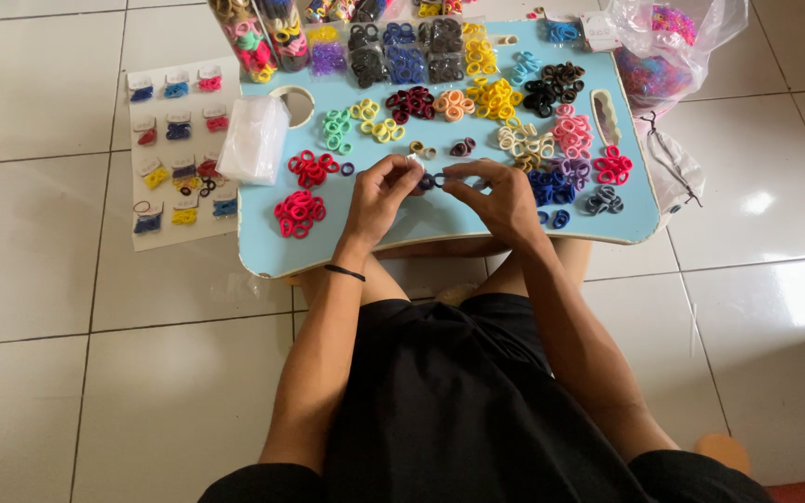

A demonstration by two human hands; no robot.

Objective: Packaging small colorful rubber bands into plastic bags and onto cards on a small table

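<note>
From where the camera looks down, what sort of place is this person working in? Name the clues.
Probably a home floor workspace for sorting hair ties: white floor tiles, a low blue table over the person's legs, heaps of coloured hair ties, and a sheet of carded sets alongside.

Floor of large glossy white tiles (67, 279) with grey grout, daylight glare at right; low light-blue table (440, 224).

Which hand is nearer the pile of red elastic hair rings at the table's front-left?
Left. The left hand is just right of the red ring pile; the right hand is farther right.
</note>
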